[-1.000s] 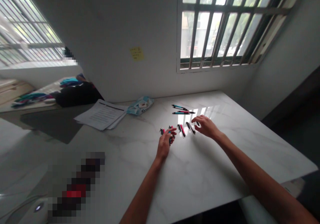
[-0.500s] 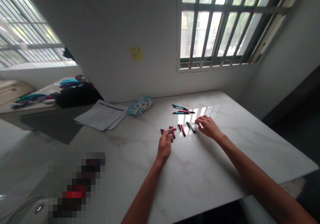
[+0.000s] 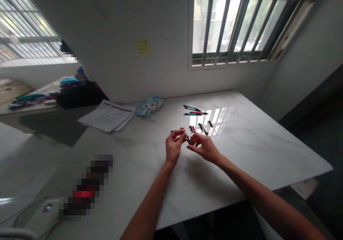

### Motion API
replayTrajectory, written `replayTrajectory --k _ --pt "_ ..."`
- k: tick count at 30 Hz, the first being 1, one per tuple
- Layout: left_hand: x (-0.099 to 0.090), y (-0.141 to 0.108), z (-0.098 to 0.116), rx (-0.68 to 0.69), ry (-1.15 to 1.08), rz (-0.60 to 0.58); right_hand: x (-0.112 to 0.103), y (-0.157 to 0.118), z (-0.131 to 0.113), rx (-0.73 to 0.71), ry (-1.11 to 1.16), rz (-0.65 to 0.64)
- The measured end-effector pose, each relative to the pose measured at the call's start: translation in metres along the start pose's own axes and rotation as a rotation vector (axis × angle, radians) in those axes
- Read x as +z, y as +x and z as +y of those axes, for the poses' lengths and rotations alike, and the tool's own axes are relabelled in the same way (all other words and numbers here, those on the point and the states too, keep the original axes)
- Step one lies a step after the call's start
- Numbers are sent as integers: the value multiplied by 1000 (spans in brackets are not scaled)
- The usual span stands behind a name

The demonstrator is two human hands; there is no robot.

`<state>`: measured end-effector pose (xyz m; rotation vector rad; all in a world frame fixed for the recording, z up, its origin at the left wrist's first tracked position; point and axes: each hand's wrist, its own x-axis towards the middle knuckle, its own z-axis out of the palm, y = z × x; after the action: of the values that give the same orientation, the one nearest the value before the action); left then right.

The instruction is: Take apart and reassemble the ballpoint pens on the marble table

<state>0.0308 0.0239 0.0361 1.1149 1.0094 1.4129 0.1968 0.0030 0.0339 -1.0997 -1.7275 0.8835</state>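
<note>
My left hand (image 3: 174, 145) is closed on a teal and black pen (image 3: 188, 140) above the white marble table (image 3: 214, 182). From the right, my right hand (image 3: 202, 145) meets it, its fingers curled at the pen's dark end. Behind the hands lies a row of pen parts, including a pink and black pair (image 3: 192, 129), black pieces (image 3: 203, 128) and a black clip piece with a thin clear tube (image 3: 212, 126). The left end of the row is partly hidden by my left hand. Farther back, several teal and red pens (image 3: 194, 114) lie together.
Printed papers (image 3: 107, 116) and a blue-white soft packet (image 3: 150, 106) lie at the back left. A yellow note (image 3: 143, 48) is on the wall beside the barred window. A white device with cables (image 3: 45, 211) is at the lower left, near a pixelated patch.
My right hand has moved left to meet my left hand at the pen. The black clip piece and clear tube now lie at the row's right end. The view has shifted slightly.
</note>
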Motion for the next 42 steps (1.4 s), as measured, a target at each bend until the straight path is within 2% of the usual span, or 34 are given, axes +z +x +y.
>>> replayTrajectory --k 2,4,7,10,15,18,22,24,26,29,32,34,37,42 --pt "0 1 -2 -32 -56 23 3 -1 3 -12 -29 82" --pt "0 2 -5 -47 -98 41 1 -1 6 -14 -16 112" --pt "-1 5 -9 -46 -124 43 -4 -3 9 14 65 131" --pt "-1 8 -13 -69 -118 17 -12 -3 13 66 187 224" --pt "9 0 -17 -213 -106 -159 -31 5 20 126 452 377" --pt "16 -12 -20 -279 -114 -236 -38 10 19 148 523 328" --pt "14 -18 -29 -301 -146 -179 -39 12 12 131 470 245" --pt "9 -17 -31 -274 -143 -135 -42 12 11 112 457 271" --pt "4 -16 -29 -255 -142 -106 -50 14 15 91 451 349" --pt "-1 -14 -21 -238 -145 -99 -78 17 36 51 345 539" --pt "-2 -15 -15 -230 -140 -101 -115 15 72 64 99 788" --pt "-2 -16 -13 -237 -132 -101 -137 8 99 129 -123 894" --pt "0 -18 -12 -246 -119 -123 -154 -4 132 198 -344 845" --pt "-1 -19 -10 -240 -100 -146 -150 -8 152 145 -616 651"
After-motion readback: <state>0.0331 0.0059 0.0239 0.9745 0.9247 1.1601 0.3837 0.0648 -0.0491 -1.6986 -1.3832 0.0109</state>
